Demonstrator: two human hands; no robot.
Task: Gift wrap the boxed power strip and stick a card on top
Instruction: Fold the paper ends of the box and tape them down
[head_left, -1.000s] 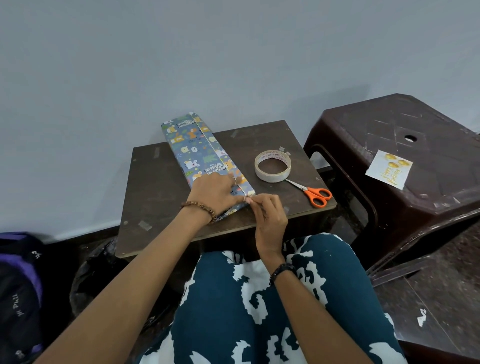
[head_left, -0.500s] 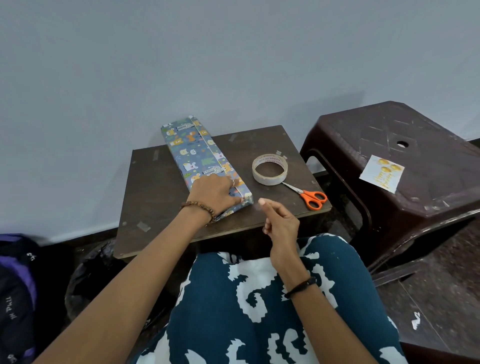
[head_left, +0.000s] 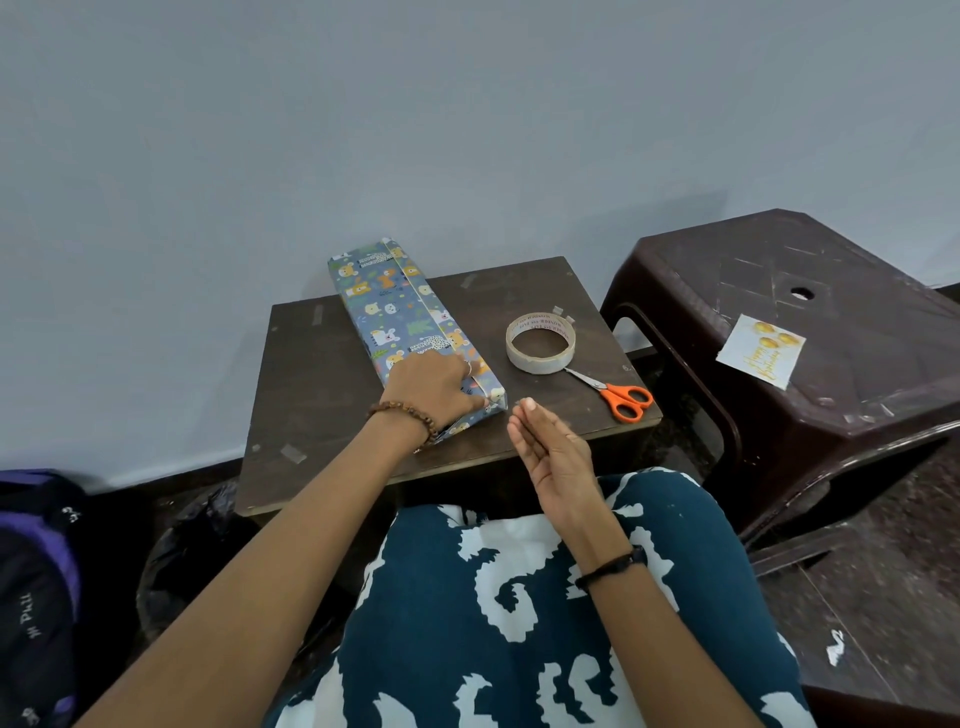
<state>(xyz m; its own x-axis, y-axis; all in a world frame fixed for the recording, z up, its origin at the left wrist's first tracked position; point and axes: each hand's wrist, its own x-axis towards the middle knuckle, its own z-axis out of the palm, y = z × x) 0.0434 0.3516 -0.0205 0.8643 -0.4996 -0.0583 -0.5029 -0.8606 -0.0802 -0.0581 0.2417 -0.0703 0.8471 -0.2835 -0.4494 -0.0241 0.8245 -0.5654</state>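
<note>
Pressing down on the near end of the wrapped box (head_left: 400, 322), the left hand (head_left: 434, 382) lies palm-down over the patterned paper, its fingers spread flat and its fingertips reaching the folded flap at the box's near right corner. The hand grips nothing; it only bears on the paper. A beaded bracelet (head_left: 408, 415) circles that wrist.

The box lies slantwise on the dark tabletop (head_left: 322, 395), its far end overhanging the tabletop's back edge toward the wall and its near end pointing toward the front edge.

The right hand (head_left: 550, 452) is raised just off the box's near right corner, above the tabletop's front edge, fingers straight and together, palm turned inward, holding nothing and touching nothing. A thin black band (head_left: 613, 566) sits on its wrist.

A roll of tape (head_left: 540, 343) lies flat toward the tabletop's right edge, well apart from the box. Orange-handled scissors (head_left: 618, 397) lie just beside the roll, near the front right corner, blades pointing at the roll.

The greeting card (head_left: 761, 351) rests face-up on a brown plastic stool (head_left: 810, 270) to the right of the tabletop, apart from the box.
</note>
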